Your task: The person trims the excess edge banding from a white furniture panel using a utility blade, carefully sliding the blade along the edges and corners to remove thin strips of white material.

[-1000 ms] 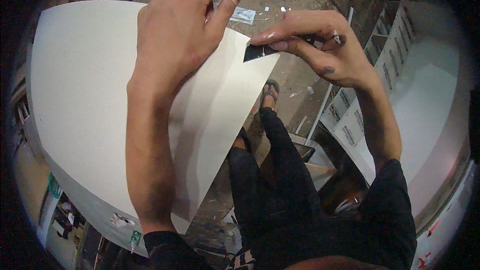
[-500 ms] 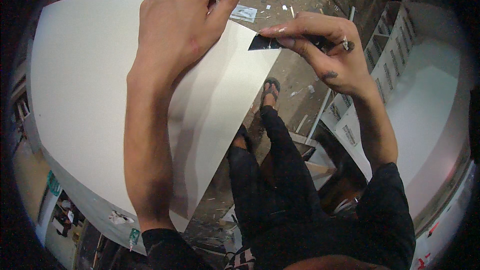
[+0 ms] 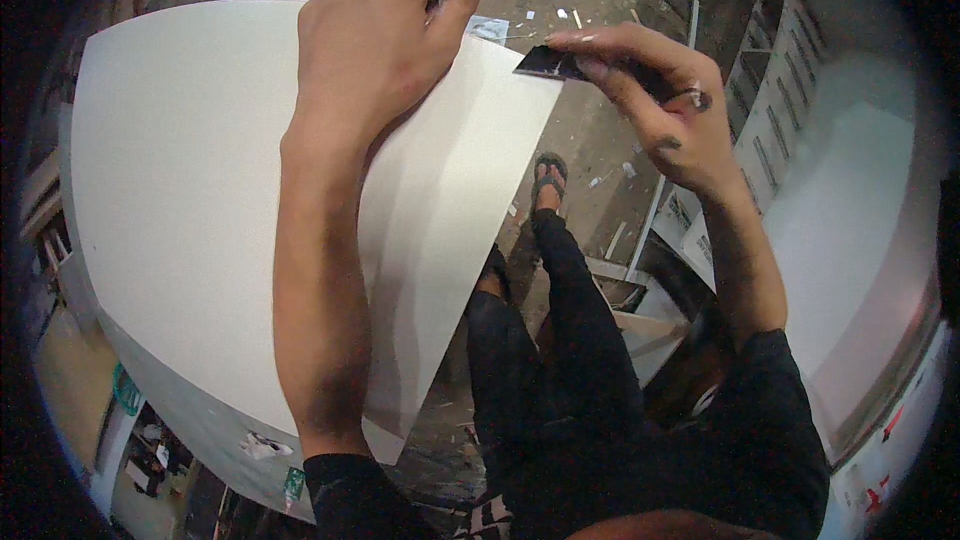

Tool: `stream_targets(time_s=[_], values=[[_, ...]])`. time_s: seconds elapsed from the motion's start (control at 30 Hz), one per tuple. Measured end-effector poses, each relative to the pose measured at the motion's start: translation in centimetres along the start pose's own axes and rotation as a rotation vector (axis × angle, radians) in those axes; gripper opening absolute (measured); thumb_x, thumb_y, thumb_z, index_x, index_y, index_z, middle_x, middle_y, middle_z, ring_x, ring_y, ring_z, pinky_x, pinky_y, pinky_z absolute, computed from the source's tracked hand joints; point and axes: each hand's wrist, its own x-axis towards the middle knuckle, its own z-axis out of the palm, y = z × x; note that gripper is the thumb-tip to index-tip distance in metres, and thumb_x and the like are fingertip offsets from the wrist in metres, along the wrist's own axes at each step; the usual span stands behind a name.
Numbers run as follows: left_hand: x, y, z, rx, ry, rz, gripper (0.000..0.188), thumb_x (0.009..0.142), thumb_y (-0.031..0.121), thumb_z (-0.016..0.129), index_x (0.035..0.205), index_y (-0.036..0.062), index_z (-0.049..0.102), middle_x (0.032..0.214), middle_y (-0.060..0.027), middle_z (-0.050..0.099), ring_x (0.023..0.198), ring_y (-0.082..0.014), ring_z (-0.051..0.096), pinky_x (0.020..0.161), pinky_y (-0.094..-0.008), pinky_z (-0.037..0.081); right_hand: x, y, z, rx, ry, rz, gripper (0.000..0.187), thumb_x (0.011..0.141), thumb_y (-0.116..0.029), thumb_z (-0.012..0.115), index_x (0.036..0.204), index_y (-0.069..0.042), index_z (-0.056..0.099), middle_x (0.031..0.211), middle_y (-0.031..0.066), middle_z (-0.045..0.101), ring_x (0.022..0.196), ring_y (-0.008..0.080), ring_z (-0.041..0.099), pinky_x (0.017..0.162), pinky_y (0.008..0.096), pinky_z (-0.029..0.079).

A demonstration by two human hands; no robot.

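A large white panel [image 3: 190,170] with a curved outer edge fills the left half of the view. My left hand [image 3: 375,50] lies over its far edge, fingers curled past the rim and mostly hidden, thumb bent toward the index finger. At the panel's far right corner, my right hand [image 3: 660,90] pinches a dark flat blade [image 3: 545,62] with a slanted end between thumb and fingers. The blade's lower edge meets the panel beside that corner. Dark smudges mark the right hand.
My legs and sandalled foot [image 3: 549,180] are below the panel's right edge. Small scraps [image 3: 629,169] litter the floor. On the right stands a white curved piece [image 3: 850,200] beside printed boards [image 3: 775,140]. A small green-labelled item [image 3: 293,483] is near the panel's lower edge.
The blade and right hand have shifted slightly up relative to the panel's corner. My left hand keeps its place on the panel while the whole view has moved a little.
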Motion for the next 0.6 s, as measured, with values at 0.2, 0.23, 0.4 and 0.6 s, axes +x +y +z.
stream_targets(time_s=[0.2,0.23,0.4,0.6], values=[[0.2,0.3,0.0,-0.010,-0.045,-0.010,0.035,0.092,0.040,0.053,0.106,0.0143,0.072,0.083,-0.0116,0.071,0.080,-0.0325,0.068,0.074,-0.0434,0.051,-0.2,0.5,0.6,-0.142,0.021,-0.053,0.022,0.087,0.006,0.059,0.105,0.001,0.070,0.104,0.0103,0.072,0.097,0.0169,0.067,0.089,0.0278,0.051],[0.5,0.0,0.6,-0.009,-0.015,0.020,0.035,0.092,0.042,0.055,0.107,0.0150,0.072,0.081,-0.0115,0.070,0.077,-0.0312,0.068,0.071,-0.0423,0.050,-0.2,0.8,0.6,-0.105,0.042,-0.044,0.022,0.087,0.006,0.059,0.104,0.001,0.071,0.103,0.0104,0.072,0.097,0.0167,0.067,0.089,0.0277,0.051],[1.3,1.2,0.9,-0.011,-0.089,-0.006,0.035,0.093,0.044,0.054,0.108,0.0174,0.071,0.080,-0.0112,0.070,0.077,-0.0309,0.067,0.068,-0.0421,0.049,-1.1,1.5,0.5,-0.081,0.099,0.012,0.022,0.086,0.007,0.058,0.102,0.001,0.072,0.101,0.0104,0.072,0.095,0.0162,0.068,0.089,0.0272,0.051],[1.7,1.7,0.4,-0.009,-0.148,-0.021,0.032,0.091,0.035,0.059,0.107,0.0093,0.070,0.085,-0.0125,0.070,0.081,-0.0289,0.067,0.073,-0.0398,0.050,-2.6,1.0,1.2,-0.119,0.120,0.032,0.022,0.085,0.007,0.060,0.101,-0.001,0.072,0.096,0.0100,0.073,0.090,0.0159,0.068,0.085,0.0268,0.052]])
